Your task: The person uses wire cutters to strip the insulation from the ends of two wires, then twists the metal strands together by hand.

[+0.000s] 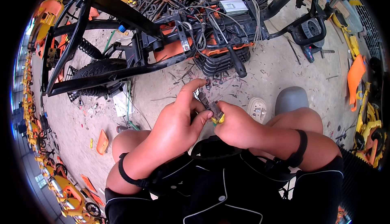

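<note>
A black vehicle frame point(124, 15) stands beyond me; my left hand point(174, 120) has its thumb pressed to a small grey piece point(214, 109) above my lap; my right hand point(235, 124) pinches its near end. It looks light, stiff, maybe brittle; best gripped by its sides

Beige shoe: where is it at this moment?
In the head view, the beige shoe is right of centre on the floor, just above and to the right of the right hand, immediately left of the grey rounded shape.
</note>
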{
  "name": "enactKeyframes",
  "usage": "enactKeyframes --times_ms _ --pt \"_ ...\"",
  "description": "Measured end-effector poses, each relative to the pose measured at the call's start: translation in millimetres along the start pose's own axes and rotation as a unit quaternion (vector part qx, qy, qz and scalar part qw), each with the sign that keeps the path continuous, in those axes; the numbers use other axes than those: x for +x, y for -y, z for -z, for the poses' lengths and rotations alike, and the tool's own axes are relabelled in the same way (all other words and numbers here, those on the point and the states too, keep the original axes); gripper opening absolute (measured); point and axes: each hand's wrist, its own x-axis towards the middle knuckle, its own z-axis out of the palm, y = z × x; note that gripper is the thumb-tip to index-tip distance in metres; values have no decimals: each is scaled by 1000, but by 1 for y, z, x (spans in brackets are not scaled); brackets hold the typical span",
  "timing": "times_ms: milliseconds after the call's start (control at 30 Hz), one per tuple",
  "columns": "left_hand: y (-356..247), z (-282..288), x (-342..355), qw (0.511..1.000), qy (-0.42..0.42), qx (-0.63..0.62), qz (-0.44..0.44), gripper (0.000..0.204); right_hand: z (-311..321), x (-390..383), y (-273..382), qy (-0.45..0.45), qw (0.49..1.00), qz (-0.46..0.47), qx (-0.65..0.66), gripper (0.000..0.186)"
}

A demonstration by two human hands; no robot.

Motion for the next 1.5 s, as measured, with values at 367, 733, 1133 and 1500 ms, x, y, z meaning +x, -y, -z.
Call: enactKeyframes --times_ms 367,733,1133,1500 --pt "-3 -3 1 1000 -13 -14 21 68 1 1 3 4 1000 -23 -13 31" --pt "1 -5 -1 992 -39 -117 10 59 11 2 7 64 995 -31 76 24" --pt "-6 2 -6 997 -40 -46 -57 14 13 14 -8 107 980 56 157 11" --pt "-6 6 -8 996 -33 3 -81 11 10 9 7 46 999 14 12 16"
